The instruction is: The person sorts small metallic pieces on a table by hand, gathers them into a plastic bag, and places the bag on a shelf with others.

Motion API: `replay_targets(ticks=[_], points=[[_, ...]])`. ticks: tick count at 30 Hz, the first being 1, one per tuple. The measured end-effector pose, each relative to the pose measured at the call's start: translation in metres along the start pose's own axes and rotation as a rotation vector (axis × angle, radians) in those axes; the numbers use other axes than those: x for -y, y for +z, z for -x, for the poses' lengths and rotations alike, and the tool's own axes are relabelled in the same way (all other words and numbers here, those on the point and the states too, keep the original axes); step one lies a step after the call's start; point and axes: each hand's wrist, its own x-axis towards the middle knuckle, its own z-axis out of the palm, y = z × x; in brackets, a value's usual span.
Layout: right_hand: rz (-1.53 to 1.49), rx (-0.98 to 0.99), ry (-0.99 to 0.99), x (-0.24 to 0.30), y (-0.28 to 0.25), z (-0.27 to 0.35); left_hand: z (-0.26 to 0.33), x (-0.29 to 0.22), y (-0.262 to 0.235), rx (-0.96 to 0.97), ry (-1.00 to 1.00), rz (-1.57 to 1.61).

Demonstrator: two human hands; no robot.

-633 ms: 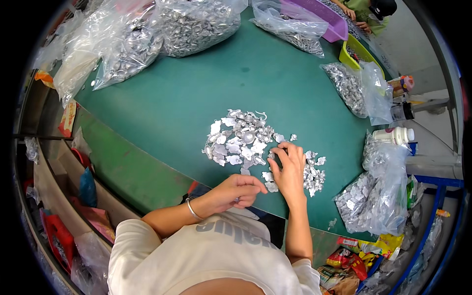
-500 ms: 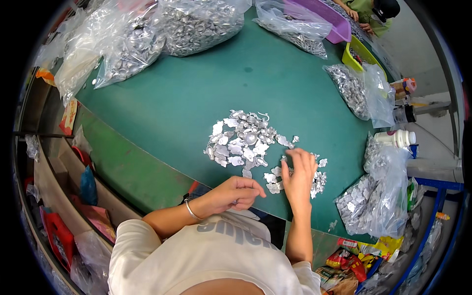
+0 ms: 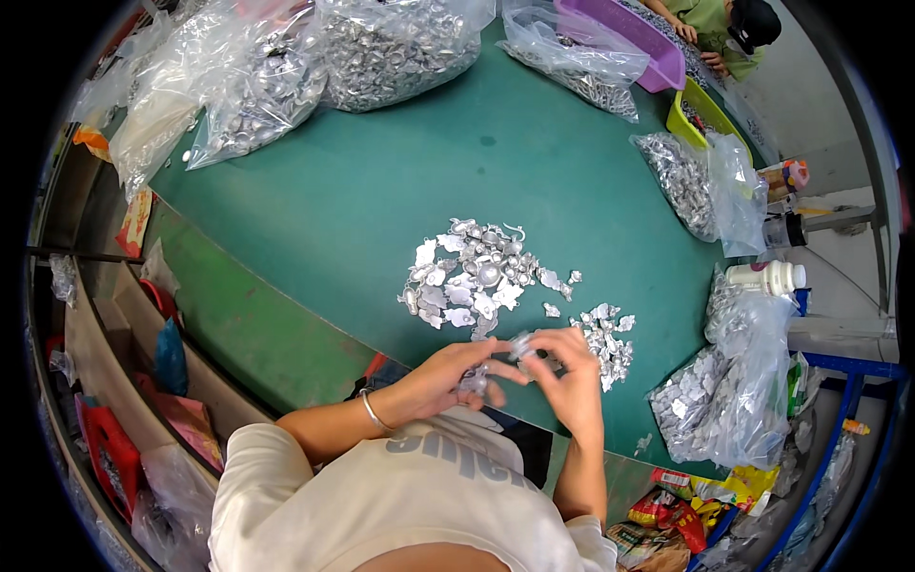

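Your green counter [image 3: 381, 181] spreads across the middle of the scene. Along its far left side sits a big clear bag [image 3: 405, 14] full of metal parts, with a second bag [image 3: 262, 114] of parts just left of it. At the right near edge lies another bag [image 3: 758, 338], holding flat grey parts. A purple basket [image 3: 667, 65] stands far right, with a yellow-green basket [image 3: 678, 120] just nearer.

The larger pile [image 3: 467, 276] of silvery parts lies loose in the centre of the counter, beyond your hands. Your left grip [image 3: 453, 377] is at the near edge, fingers half curled around a silvery piece [image 3: 474, 379]. Your right grip [image 3: 567, 377] is just to its right, thumb and fingers nearly closed on a metal part [image 3: 521, 346], too blurred to show its shape. The smaller pile [image 3: 610, 348] lies just right of your right grip. A white bottle [image 3: 762, 276] lies on its side at the right. One loose part [image 3: 552, 311] rests between the two piles.
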Motion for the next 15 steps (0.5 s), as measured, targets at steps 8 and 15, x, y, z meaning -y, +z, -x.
replay_targets(ticks=[8, 15], points=[[0.592, -0.281, -0.062, -0.021, 0.007, -0.051, -0.011, 0.007, -0.025, 0.251, -0.005, -0.012], [0.339, -0.332, -0.197, -0.01, 0.004, -0.034, -0.002, -0.003, -0.006, 0.101, 0.082, 0.049]])
